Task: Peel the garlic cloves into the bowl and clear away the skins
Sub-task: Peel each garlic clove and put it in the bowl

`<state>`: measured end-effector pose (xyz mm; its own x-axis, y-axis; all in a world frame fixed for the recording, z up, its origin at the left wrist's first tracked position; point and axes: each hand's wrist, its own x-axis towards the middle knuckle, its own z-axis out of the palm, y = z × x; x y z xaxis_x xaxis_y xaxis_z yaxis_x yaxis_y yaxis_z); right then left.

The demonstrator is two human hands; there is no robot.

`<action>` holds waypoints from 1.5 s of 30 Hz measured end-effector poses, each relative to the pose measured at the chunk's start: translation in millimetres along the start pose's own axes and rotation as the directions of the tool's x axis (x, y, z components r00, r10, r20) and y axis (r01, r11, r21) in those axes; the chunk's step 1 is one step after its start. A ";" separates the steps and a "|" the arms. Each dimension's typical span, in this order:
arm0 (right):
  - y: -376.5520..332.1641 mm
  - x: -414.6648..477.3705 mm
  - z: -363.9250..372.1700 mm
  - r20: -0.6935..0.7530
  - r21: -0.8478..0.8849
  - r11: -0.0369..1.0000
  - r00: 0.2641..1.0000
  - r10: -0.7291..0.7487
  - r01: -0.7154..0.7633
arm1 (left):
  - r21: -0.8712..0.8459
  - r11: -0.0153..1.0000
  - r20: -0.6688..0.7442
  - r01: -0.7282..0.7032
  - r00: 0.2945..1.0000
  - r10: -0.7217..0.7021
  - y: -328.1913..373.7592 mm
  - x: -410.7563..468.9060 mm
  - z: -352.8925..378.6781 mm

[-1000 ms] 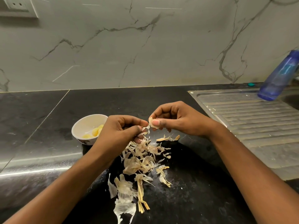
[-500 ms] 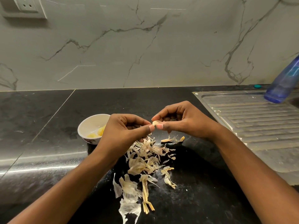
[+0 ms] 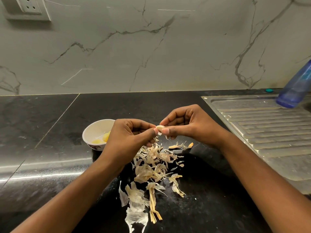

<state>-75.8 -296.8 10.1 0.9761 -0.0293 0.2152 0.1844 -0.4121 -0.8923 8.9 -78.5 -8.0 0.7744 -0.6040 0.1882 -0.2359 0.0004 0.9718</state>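
Observation:
My right hand (image 3: 190,126) pinches a small pale garlic clove (image 3: 160,127) between thumb and forefinger above the black counter. My left hand (image 3: 129,138) meets it from the left, thumb and forefinger pinching the clove's left end and its loose skin. A small white bowl (image 3: 91,132) sits just left of my left hand, with a few yellowish peeled cloves (image 3: 102,138) inside. A pile of dry garlic skins (image 3: 151,167) lies on the counter below both hands and trails toward me.
A steel sink drainboard (image 3: 269,132) fills the right side, with a blue plastic bottle (image 3: 296,86) at its far end. A marble wall runs behind the black counter (image 3: 50,132). A wall socket (image 3: 30,5) sits at the upper left.
Both hands have closed together on the clove; the left thumb now presses at its end. The strip of skin that hung between the hands a second ago is gone from view.

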 end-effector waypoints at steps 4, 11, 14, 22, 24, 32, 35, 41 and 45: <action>-1.4 -0.7 4.5 0.001 0.071 0.998 1.000 0.003 -0.003 | -0.026 1.000 -0.008 -0.005 1.000 0.005 -1.7 0.5 1.4; -0.6 2.3 16.7 -0.059 0.186 0.982 0.998 -0.020 0.031 | -0.076 0.993 -0.078 -0.086 0.994 0.081 -4.8 -0.8 2.1; -1.2 2.4 19.4 -0.066 0.194 0.981 0.998 -0.014 0.027 | -0.108 0.990 -0.105 -0.086 0.992 0.074 -5.5 -1.6 3.4; -3.6 2.7 26.5 -0.078 0.222 0.974 0.996 -0.038 0.055 | -0.224 0.973 -0.142 -0.047 0.990 0.015 -8.7 -1.5 5.5; -4.6 2.2 25.2 -0.086 0.241 0.969 0.996 -0.036 0.056 | -0.221 0.974 -0.125 -0.058 0.992 0.031 -7.2 -1.7 4.4; -7.9 1.1 20.6 -0.096 0.227 0.973 0.995 -0.026 0.047 | -0.164 0.979 -0.081 -0.123 0.990 0.111 -0.3 -3.6 1.7; -9.6 0.7 24.7 -0.105 0.228 0.972 0.994 -0.035 0.059 | -0.130 0.979 -0.115 -0.158 0.983 0.144 -2.4 -3.9 2.4; -9.7 1.4 32.2 -0.119 0.233 0.971 0.993 -0.028 0.055 | -0.156 0.974 -0.163 -0.166 0.977 0.140 -4.5 -3.3 3.1; -9.7 2.1 35.0 -0.112 0.273 0.961 0.994 -0.018 0.048 | -0.196 0.969 -0.173 -0.153 0.978 0.120 -6.5 -2.1 2.9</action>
<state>-71.6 -261.0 5.2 0.9536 -0.1237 0.2744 0.2556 -0.1485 -0.9553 7.0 -79.5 -15.1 0.8305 -0.4524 0.3249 -0.2322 0.2490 0.9403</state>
